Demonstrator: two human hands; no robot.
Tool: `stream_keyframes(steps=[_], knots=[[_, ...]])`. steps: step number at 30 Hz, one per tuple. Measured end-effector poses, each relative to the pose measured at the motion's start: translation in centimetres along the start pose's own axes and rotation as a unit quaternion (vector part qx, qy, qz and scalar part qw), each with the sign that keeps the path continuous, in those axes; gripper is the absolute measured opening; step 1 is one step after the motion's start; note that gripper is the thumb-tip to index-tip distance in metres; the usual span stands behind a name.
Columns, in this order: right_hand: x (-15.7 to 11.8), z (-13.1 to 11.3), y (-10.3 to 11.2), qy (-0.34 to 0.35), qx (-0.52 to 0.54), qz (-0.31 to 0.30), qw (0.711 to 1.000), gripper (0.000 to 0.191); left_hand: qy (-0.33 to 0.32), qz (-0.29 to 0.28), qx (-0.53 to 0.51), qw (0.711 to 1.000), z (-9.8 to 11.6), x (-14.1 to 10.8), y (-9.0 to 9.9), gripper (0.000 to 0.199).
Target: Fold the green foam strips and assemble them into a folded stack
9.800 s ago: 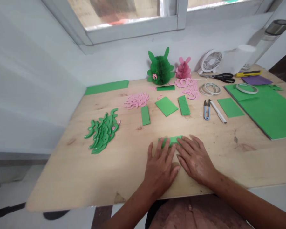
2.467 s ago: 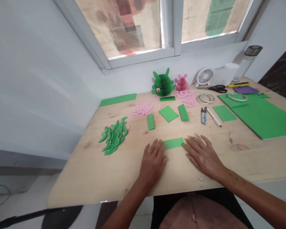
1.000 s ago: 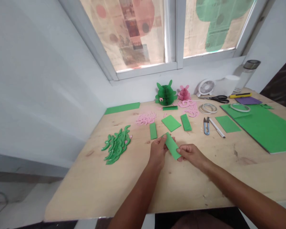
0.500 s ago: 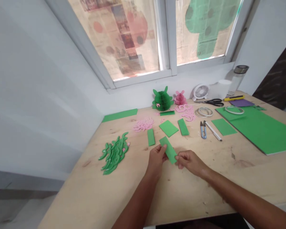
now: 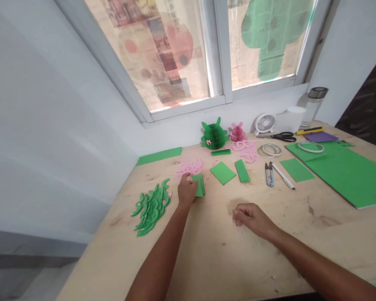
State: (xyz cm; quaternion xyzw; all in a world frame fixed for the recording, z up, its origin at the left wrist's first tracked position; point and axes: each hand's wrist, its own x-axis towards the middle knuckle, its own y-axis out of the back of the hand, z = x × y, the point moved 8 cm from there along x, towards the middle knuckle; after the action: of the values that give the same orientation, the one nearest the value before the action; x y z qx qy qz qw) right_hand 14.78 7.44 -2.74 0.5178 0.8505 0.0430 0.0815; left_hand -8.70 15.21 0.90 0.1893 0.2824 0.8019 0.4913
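White wall point(image 5: 59, 138), seemingly papered window point(image 5: 181, 54)

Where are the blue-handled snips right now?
In the head view, the blue-handled snips lie right of centre on the pale wooden table, just left of the slim white pen, beyond the right hand.

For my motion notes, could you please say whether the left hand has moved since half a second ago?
Yes: the left hand has moved left and farther forward, closer to the left pink cutouts.
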Motion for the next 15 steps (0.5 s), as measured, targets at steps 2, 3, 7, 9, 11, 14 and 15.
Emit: stream_keyframes(steps=[2, 3, 7, 9, 11, 14, 15], knots=[[0.0, 0.0, 0.1, -0.003, 0.0, 0.003, 1.0, 0.029, -0.042, 0.022, 0.153, 0.987, 1.2, 0.5, 0.2, 0.041], [0.0, 0.0, 0.2, -0.004, 0.0, 0.005, 1.0, 0.029, -0.058, 0.021, 0.219, 0.974, 1.7, 0.6, 0.0, 0.041], [0.0, 0.1, 0.2, 0.001, -0.006, 0.009, 1.0, 0.028, -0.114, -0.032, 0.393, 0.912, 3.1, 0.6, -2.1, 0.042], [0.1, 0.2, 0.1, 0.003, -0.004, 0.01, 1.0, 0.028, -0.144, -0.062, 0.415, 0.896, 3.5, 0.3, -3.5, 0.042], [0.1, 0.2, 0.1, 0.005, -0.002, 0.011, 1.0, 0.028, -0.16, -0.083, 0.411, 0.893, 3.6, 0.0, -4.6, 0.043], [0.1, 0.2, 0.1, 0.006, -0.002, 0.012, 1.0, 0.028, -0.16, -0.092, 0.399, 0.898, 3.4, -0.2, -5.2, 0.046], [0.1, 0.2, 0.1, 0.007, -0.001, 0.012, 1.0, 0.028, -0.161, -0.089, 0.397, 0.899, 3.3, -0.2, -5.1, 0.047]])
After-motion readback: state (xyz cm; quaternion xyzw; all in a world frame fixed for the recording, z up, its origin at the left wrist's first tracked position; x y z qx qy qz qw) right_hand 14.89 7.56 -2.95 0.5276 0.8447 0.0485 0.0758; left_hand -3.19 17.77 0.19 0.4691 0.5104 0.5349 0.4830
